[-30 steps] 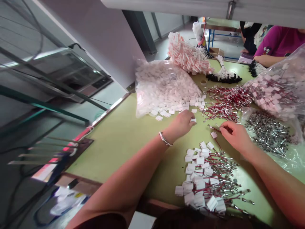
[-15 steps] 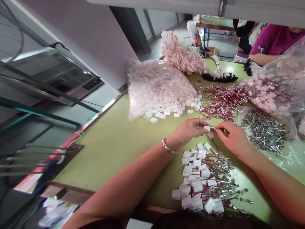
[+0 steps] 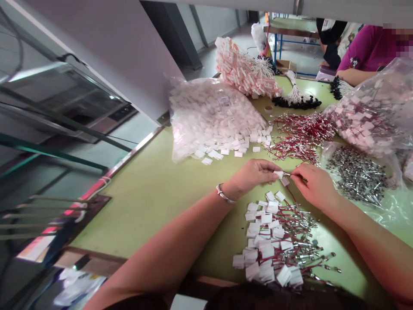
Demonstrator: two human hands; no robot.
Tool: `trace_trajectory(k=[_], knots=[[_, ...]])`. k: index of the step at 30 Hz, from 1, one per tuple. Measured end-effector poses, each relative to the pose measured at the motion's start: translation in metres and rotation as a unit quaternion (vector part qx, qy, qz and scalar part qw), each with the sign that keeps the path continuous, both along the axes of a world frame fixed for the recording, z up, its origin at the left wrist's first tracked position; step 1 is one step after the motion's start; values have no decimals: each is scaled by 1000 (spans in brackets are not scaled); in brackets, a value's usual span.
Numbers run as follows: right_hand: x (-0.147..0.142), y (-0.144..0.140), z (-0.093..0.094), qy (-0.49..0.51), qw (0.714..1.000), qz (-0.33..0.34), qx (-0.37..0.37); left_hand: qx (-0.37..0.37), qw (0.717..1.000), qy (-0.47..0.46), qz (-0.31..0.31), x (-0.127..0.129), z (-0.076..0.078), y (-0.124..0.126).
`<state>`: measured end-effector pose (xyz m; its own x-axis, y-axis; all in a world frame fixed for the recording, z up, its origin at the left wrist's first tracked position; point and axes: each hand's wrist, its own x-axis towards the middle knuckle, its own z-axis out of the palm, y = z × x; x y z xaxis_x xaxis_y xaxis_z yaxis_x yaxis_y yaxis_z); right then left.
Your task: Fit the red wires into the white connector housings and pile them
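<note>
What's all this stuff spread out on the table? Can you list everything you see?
Clear plastic bag of small white plastic housings: one, far left, spilling open.
Loose red wires with metal ends: a heap, centre back.
Finished white-and-red wire pieces: a pile, near edge.
Bag of silver metal terminals: one, right.
Bag of finished pieces: one, far right.
Pink-white bundle: one, far end.
Green table: one.
Person in magenta shirt: opposite.
Left hand: pinches one white housing.
Right hand: holds a wire to it.

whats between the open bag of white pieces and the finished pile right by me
In the head view, bare green table plus both hands: left hand pinching a white piece, right hand pinching a wire end against it.
</note>
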<state>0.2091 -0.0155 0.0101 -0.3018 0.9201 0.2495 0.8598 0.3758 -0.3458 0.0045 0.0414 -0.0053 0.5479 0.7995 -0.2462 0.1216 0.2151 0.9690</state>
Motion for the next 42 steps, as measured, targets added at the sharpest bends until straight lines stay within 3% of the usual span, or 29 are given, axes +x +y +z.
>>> trace_trajectory(k=[5,12,15,17,18,20,22,23,25,27,34,39,42], knots=[[-7,0,-1,-29,999,34,-4,-23,999,-42,-24,4,-4,-1],[-11,-1,-5,83,993,3,-88,-31,996,-48,-73,8,-3,-6],[-12,-4,-3,122,984,-11,-131,35,992,2,-122,3,8,-2],[-15,-7,1,127,979,0,-161,151,977,82,-126,-4,14,6],[-16,-9,3,122,977,17,-175,225,960,134,-94,-7,14,11],[-19,-12,8,110,969,71,-210,366,898,243,9,-14,10,23],[-18,-10,11,113,957,105,-245,451,824,341,32,-16,0,33],[-16,-7,11,116,957,92,-251,474,793,383,14,-17,-5,36],[-9,3,9,101,971,6,-215,490,747,448,-33,-15,-14,40],[-3,14,3,29,986,-78,-141,483,733,477,-44,-13,-19,40],[-5,20,-25,-193,977,-69,-53,434,798,414,50,-21,-22,37],[1,20,-22,-185,977,-103,-39,399,824,393,85,-23,-19,35],[3,17,-10,-150,980,-121,-57,341,867,337,136,-20,-9,30]])
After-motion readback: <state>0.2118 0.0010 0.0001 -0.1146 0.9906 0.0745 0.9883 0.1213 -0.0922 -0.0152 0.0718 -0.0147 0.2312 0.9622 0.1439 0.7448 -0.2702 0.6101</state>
